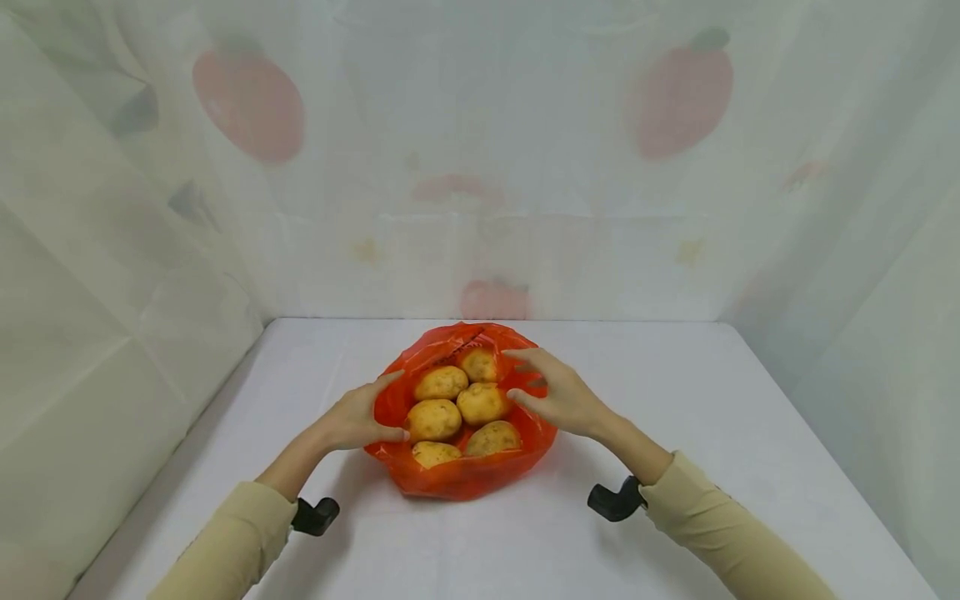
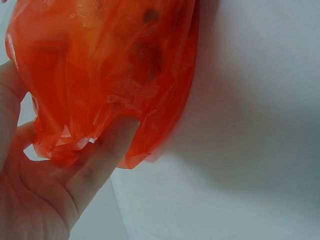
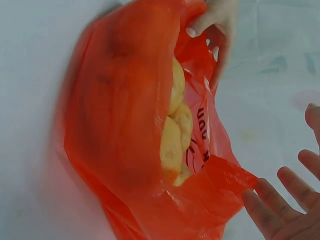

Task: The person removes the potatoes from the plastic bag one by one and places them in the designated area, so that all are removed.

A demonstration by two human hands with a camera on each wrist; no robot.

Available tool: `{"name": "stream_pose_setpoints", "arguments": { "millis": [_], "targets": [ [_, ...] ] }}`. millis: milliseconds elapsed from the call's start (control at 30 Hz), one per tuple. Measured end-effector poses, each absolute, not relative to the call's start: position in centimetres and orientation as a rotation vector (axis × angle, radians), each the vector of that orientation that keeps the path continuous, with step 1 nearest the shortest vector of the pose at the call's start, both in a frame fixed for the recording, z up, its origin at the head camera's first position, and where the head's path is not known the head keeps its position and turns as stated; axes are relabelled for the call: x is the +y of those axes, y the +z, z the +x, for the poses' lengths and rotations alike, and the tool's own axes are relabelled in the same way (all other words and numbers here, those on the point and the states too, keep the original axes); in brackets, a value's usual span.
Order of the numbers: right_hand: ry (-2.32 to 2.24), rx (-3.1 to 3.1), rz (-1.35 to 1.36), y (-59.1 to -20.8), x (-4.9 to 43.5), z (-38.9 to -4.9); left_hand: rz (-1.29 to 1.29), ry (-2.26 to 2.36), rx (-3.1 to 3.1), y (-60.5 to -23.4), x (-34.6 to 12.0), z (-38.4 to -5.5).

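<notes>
A translucent red-orange plastic bag (image 1: pixel 465 481) is facing mouth-upward between the hands; oval yellow-brown potatoes (image 1: pixel 433 420) inside are lying with long axes mostly crosswise. The left hand (image 1: pixel 363 417) and right hand (image 1: pixel 558 392) are flanking its rim, fingers spread, the left apparently not pinching the film. A smooth white table (image 1: pixel 735 417) is supporting the bag before me; pale fruit-printed sheeting (image 1: pixel 570 125) is hanging behind.

The person's bare forearms (image 1: pixel 633 442) emerge from long beige cloth sleeves (image 1: pixel 232 546), reaching forward and angling inward. The bare left hand (image 1: pixel 358 417) holds its thumb and forefinger well apart, both pointing inward. Opposite, the bare right hand (image 1: pixel 561 395) turns its palm inward, fingers extended and spread, thumb well apart.
</notes>
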State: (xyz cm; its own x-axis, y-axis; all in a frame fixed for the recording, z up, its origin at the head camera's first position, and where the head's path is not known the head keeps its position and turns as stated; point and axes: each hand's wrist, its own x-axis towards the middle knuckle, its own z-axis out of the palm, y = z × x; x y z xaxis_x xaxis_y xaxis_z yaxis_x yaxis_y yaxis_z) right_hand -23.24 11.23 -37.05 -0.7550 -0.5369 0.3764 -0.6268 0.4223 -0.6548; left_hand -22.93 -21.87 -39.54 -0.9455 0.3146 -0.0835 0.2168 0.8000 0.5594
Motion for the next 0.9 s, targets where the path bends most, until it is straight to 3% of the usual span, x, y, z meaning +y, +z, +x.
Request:
{"name": "stream_pose_setpoints", "arguments": {
  "millis": [900],
  "targets": [
    [1.378, -2.743, 1.107, -39.4, 10.7, -22.6, 0.410, 1.194, 2.632, -41.1, -22.9, -22.9]
  ]
}}
